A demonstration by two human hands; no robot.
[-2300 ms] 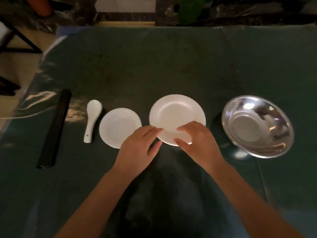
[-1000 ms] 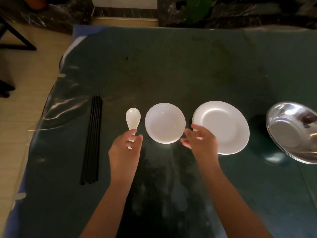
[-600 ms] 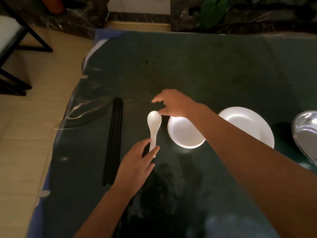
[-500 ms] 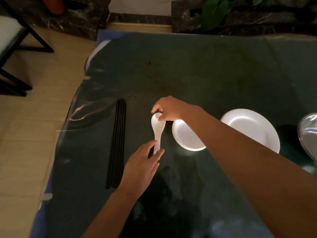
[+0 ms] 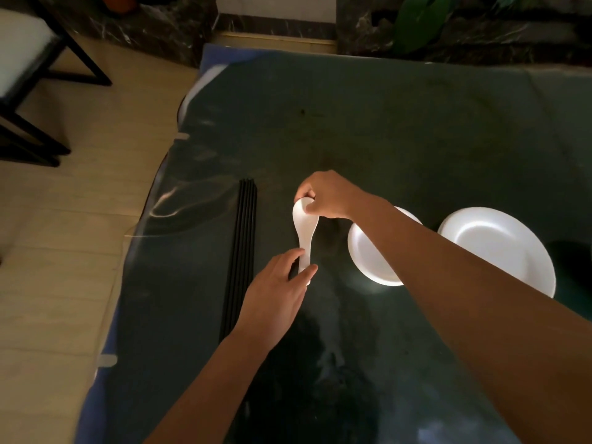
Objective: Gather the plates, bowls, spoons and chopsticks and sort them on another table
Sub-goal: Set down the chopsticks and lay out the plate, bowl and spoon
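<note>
Spoon (image 5: pixel 304 232): flat on counter (image 5: pixel 368 123), between chopsticks (image 5: pixel 243 251) and bowl (image 5: pixel 371 257). Left hand (image 5: pixel 275 296) pinches handle; right hand (image 5: pixel 326 195) curls over the spoon's far end. Best squared parallel to chopsticks with small, level nudges, clear of bowl.

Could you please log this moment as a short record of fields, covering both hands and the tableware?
left hand: pinches spoon handle
right hand: grips spoon bowl end
spoon: white, between chopsticks and small dish
chopsticks: black bundle, lying left of spoon
small dish: white, partly under right forearm
plate: white, right of dish
table: dark cover
</note>
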